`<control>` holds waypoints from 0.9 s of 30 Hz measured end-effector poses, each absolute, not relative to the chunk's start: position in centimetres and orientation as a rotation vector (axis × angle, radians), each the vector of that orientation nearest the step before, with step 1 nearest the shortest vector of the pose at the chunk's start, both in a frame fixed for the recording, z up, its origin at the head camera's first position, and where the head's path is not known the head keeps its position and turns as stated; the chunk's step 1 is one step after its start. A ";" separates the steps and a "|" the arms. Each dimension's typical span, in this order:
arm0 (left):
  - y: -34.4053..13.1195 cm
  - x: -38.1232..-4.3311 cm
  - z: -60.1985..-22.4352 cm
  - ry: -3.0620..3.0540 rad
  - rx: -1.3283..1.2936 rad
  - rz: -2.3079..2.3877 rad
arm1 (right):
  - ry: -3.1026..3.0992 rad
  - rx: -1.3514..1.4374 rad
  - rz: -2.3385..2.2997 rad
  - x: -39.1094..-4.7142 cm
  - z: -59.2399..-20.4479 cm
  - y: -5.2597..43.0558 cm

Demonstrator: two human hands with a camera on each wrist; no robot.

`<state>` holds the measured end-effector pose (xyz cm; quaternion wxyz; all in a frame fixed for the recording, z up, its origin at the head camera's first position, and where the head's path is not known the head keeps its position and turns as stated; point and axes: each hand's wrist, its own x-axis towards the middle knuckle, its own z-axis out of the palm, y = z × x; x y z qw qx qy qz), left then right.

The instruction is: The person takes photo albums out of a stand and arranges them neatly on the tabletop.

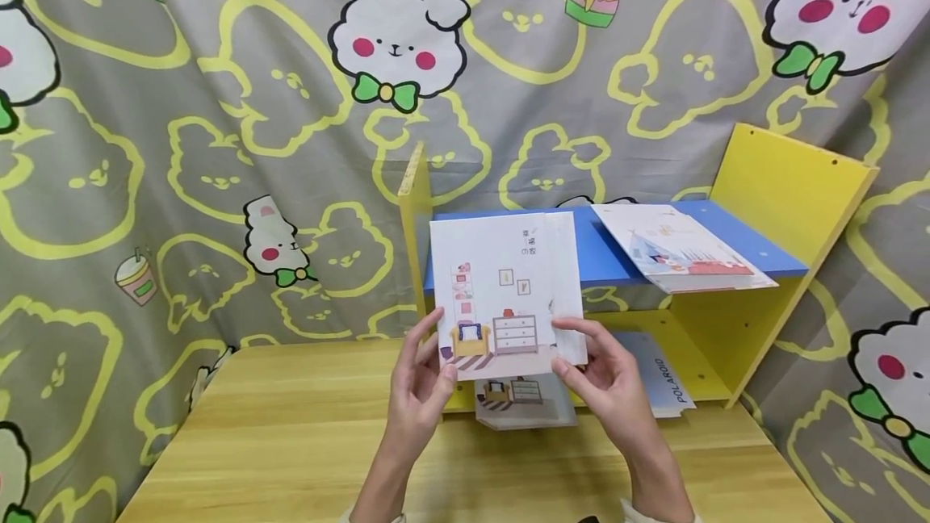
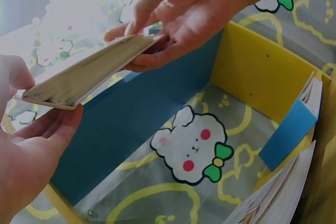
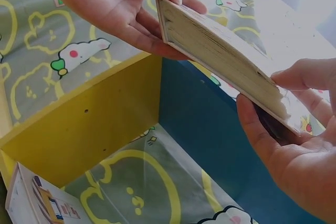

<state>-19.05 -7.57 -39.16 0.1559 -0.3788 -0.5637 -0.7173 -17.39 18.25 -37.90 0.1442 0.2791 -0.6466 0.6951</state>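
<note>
A thick white book (image 1: pixel 501 289) with an armchair and a chest of drawers drawn on its cover is held up in front of the shelf. My left hand (image 1: pixel 420 382) pinches its lower left edge between thumb and fingers. On the opposite edge, my right hand (image 1: pixel 606 378) grips the lower right corner the same way. The book's page block (image 3: pixel 220 51) shows edge-on in the right wrist view, between the two covers. Below it, a second book (image 1: pixel 526 403) with a matching armchair picture is partly hidden by the held one.
A small shelf unit has a blue board (image 1: pixel 763 253) and yellow sides (image 1: pixel 792 192). A book with a tent picture (image 1: pixel 679 244) lies on the blue board, jutting over its front. Lower down lies a book marked POLAROID (image 1: pixel 657 378). The wooden table (image 1: pixel 291 426) meets a patterned curtain (image 1: pixel 218 103).
</note>
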 end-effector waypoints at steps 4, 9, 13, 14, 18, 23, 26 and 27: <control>-7.8 -18.9 -39.4 -1.608 -1.078 -2.053 | -1.863 0.814 2.007 -17.3 -38.0 18.0; -8.1 -19.0 -39.3 -1.602 -1.075 -2.055 | -1.855 0.827 2.020 -17.5 -37.9 17.8; -8.5 -19.1 -39.2 -1.596 -1.083 -2.057 | -1.847 0.828 2.037 -17.6 -37.9 17.6; -8.6 -19.1 -39.2 -1.593 -1.085 -2.054 | -1.845 0.829 2.036 -17.6 -37.8 17.5; -8.9 -19.1 -39.1 -1.587 -1.090 -2.035 | -1.852 0.816 2.028 -17.5 -37.6 17.2; -9.1 -19.1 -38.9 -1.623 -1.093 -1.966 | -1.868 0.816 2.029 -17.4 -37.7 17.1; -9.3 -19.0 -38.9 -1.640 -1.092 -1.934 | -1.881 0.824 2.026 -17.4 -37.8 17.0; -9.4 -19.0 -38.9 -1.641 -1.093 -1.930 | -1.882 0.825 2.029 -17.4 -37.9 17.0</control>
